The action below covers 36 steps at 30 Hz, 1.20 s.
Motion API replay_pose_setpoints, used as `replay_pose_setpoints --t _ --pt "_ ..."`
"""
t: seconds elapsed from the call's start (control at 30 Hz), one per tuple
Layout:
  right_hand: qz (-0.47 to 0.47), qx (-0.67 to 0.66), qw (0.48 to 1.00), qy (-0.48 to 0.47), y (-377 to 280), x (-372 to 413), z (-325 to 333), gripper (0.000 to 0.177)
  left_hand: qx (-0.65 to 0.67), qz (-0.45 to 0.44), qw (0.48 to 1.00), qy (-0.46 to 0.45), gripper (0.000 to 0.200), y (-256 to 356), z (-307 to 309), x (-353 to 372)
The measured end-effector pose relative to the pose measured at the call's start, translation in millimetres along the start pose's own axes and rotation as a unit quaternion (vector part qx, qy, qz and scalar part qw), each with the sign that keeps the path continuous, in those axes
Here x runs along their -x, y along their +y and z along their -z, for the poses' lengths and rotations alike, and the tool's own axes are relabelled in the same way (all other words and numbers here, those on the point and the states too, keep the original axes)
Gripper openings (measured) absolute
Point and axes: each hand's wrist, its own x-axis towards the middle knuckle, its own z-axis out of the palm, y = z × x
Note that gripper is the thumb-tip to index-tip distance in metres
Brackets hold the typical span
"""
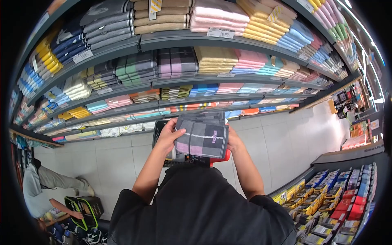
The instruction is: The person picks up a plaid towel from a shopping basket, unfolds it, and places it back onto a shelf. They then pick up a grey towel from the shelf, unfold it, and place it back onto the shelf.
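Both my hands hold a folded dark grey towel [202, 141] with lilac blocks, white stripes and a small purple label, in front of my chest. My left hand [169, 134] grips its left edge, thumb lying on top. At the right edge my right hand [233, 139] is wrapped round the side, its fingers partly hidden behind the cloth. Another dark folded piece of cloth [204, 116] shows just beyond the towel's far edge. Under the towel, a dark shopping cart [159, 132] with a red part [221, 158] is mostly covered.
Ahead stand long shelves [171, 41] stacked with folded towels, price tags along their edges. At lower left a person [57, 179] carries a black and green basket [87, 208]. A display of packaged goods [326, 204] stands at lower right. Pale floor tiles [269, 143] lie between.
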Motion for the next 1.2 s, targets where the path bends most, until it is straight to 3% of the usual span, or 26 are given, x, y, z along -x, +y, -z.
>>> replay_pose_setpoints --t 0.1,0.23,0.3,0.37,0.47,0.63,0.73,0.77,0.87,0.9,1.0,1.03,1.13,1.17,1.2 --pt "-0.006 0.016 1.000 0.016 8 -9 0 0.050 -0.028 0.011 0.999 0.046 0.037 1 -2 4" --pt "0.017 0.001 1.000 0.023 23 -13 -13 0.053 0.027 0.052 0.990 0.126 0.036 10 10 3" --pt "0.027 -0.013 0.999 0.035 34 -15 -16 0.050 0.077 0.076 0.987 0.123 0.038 20 10 8" --pt "-0.002 -0.010 1.000 -0.001 36 -13 -11 0.059 0.101 0.097 0.983 0.114 0.041 32 8 16" --pt "0.016 0.036 0.995 -0.090 37 -12 2 0.065 0.115 0.095 0.988 0.028 0.047 36 19 28" --pt "0.057 -0.020 0.984 -0.170 -10 6 -39 0.061 -0.051 0.027 0.998 -0.029 0.030 41 32 34" --pt "0.030 0.149 0.988 -0.020 -13 -11 -7 0.057 -0.237 -0.040 0.968 -0.078 0.022 48 23 36" --pt "0.065 0.255 0.965 0.020 -10 -16 -8 0.057 -0.304 -0.069 0.945 -0.092 0.020 52 18 37" --pt "0.111 0.430 0.893 -0.071 -31 -6 -51 0.055 -0.444 -0.150 0.869 -0.161 0.025 64 1 37" --pt "0.183 0.446 0.865 -0.136 -30 -8 -62 0.058 -0.453 -0.151 0.862 -0.171 0.029 66 -4 36" --pt "0.162 0.533 0.797 -0.233 -35 -10 -92 0.060 -0.499 -0.172 0.825 -0.203 0.029 75 -11 34" --pt "0.107 0.503 0.829 -0.220 -29 -11 -94 0.056 -0.500 -0.182 0.826 -0.185 0.029 77 -13 34" --pt "-0.002 0.549 0.815 -0.185 -19 -15 -87 0.051 -0.503 -0.211 0.827 -0.134 0.029 79 -18 34" --pt "0.000 0.492 0.851 -0.183 -13 -13 -84 0.046 -0.504 -0.218 0.827 -0.121 0.029 79 -18 34" --pt "0.018 0.493 0.851 -0.183 -12 -11 -84 0.048 -0.505 -0.224 0.827 -0.107 0.029 78 -18 34"
